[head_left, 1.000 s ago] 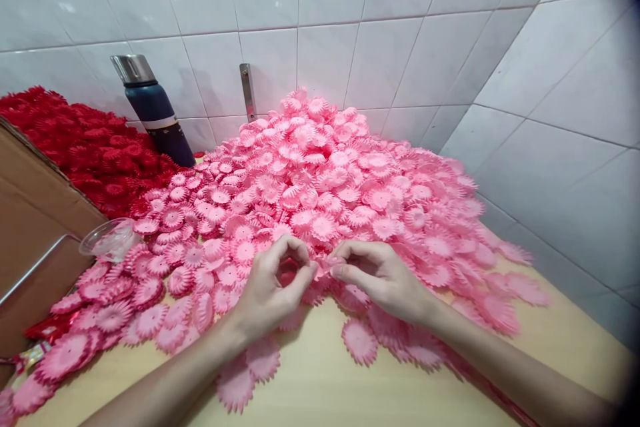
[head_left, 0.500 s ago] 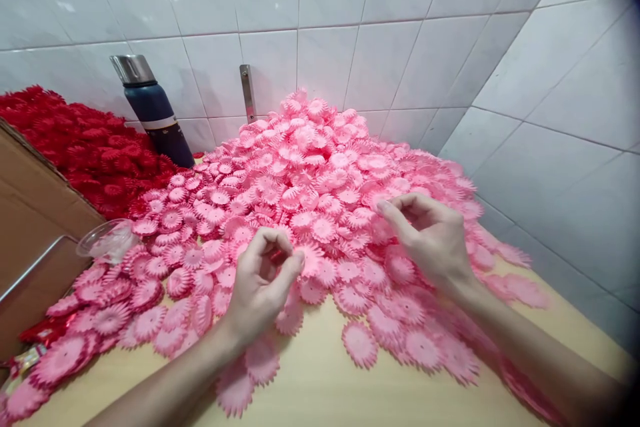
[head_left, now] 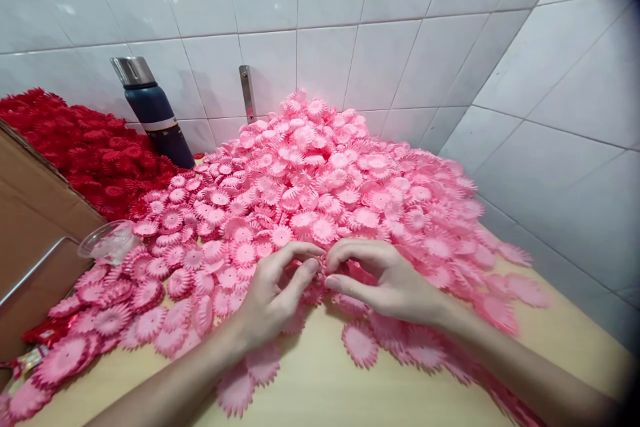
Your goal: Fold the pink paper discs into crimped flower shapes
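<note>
Treat the pink discs (head_left: 361,345) as probably very light, thin and flexible, judging by the cupped shapes and toothed rims. Expect easy bending, little slipping, and some risk of creasing or tearing at the teeth. Allow for clinging between neighbours in the overlapping layers; separate singly. Take hold at the rim, between thumb and forefinger, with light pressure; avoid squeezing across the middle.

Locate the discs in a broad heap on the table (head_left: 320,373), directly beyond and beneath the fingertips. Find further loose discs on the near side, below the right wrist and beside the left forearm. Note left hand (head_left: 274,293) and right hand (head_left: 387,280) at the near edge of the heap, thumbs and fingers curled in a pinching posture, fingertips almost meeting. Note also a scrap of pink between the fingertips: impossible to confirm as a gripped disc or as heap behind. Disregard the bottle (head_left: 157,117), well apart at far left.
</note>
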{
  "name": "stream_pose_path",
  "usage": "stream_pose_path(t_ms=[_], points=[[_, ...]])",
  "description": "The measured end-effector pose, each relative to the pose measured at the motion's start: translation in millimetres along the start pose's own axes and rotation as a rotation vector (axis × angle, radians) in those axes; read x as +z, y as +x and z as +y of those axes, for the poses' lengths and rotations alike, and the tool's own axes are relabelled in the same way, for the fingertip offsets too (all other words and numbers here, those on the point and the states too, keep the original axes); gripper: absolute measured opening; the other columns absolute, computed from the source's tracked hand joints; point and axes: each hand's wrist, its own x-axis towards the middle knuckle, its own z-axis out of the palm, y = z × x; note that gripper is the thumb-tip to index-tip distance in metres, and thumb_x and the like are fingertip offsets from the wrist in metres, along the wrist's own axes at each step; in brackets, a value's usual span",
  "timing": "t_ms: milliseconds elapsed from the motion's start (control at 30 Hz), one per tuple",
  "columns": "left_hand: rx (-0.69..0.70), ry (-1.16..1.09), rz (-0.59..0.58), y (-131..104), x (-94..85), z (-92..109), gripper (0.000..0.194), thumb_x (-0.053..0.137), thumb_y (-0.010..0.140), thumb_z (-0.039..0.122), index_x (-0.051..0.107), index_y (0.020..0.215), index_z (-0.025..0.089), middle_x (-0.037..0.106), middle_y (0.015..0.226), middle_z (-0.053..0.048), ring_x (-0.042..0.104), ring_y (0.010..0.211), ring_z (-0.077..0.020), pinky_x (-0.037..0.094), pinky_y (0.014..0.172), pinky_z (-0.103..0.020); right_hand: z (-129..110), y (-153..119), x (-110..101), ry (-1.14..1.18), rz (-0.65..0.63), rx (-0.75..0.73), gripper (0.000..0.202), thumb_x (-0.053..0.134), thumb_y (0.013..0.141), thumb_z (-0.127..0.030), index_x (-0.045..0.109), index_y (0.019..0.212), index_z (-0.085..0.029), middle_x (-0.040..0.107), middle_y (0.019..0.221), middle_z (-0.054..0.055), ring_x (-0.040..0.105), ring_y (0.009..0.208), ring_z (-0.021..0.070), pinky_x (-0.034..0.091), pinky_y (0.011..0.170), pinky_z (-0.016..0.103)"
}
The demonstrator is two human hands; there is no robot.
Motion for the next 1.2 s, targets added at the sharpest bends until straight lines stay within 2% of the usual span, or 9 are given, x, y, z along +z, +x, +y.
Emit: stream_pose_path(t_ms=[267,433,733,1200], points=[[0.031,-0.039,0.01,0.8,1.7,-6.5,0.016,0.062,0.089,0.022,0.061,0.103,0.017,0.065,0.096,-0.004,0.063,0.087,-0.0136,0.053,0.077,-0.026,-1.2,-0.1,2.1,0.133,-0.046,0.058,0.009,0.064,0.087,-0.022,0.068,0.09,-0.015,0.066,0.088,0.007,0.063,0.08,0.0167,0.051,0.072,0.031],[0.038,-0.031,0.017,1.4,2.0,-3.5,0.015,0.062,0.088,0.02,0.061,0.102,0.015,0.064,0.095,-0.005,0.063,0.087,-0.0137,0.053,0.078,-0.026,1.1,-0.3,2.2,0.231,-0.043,0.091,0.015,0.059,0.091,-0.028,0.068,0.089,-0.016,0.065,0.089,0.006,0.062,0.081,0.0163,0.05,0.074,0.031],[0.055,-0.025,0.007,0.6,3.2,-4.9,0.014,0.062,0.088,0.02,0.06,0.102,0.016,0.064,0.095,-0.005,0.062,0.086,-0.0149,0.053,0.078,-0.029,5.6,-1.9,4.5,0.333,-0.025,0.185,0.015,0.062,0.089,-0.03,0.067,0.088,-0.016,0.065,0.087,0.004,0.061,0.081,0.0147,0.049,0.074,0.028],[0.004,-0.006,-0.006,1.2,2.5,-0.9,0.015,0.059,0.09,0.023,0.061,0.102,0.015,0.066,0.097,-0.008,0.064,0.089,-0.0181,0.053,0.081,-0.033,4.9,-1.8,4.4,0.31,-0.039,0.162,0.015,0.062,0.089,-0.031,0.066,0.087,-0.016,0.064,0.081,0.003,0.06,0.076,0.0138,0.049,0.07,0.027]])
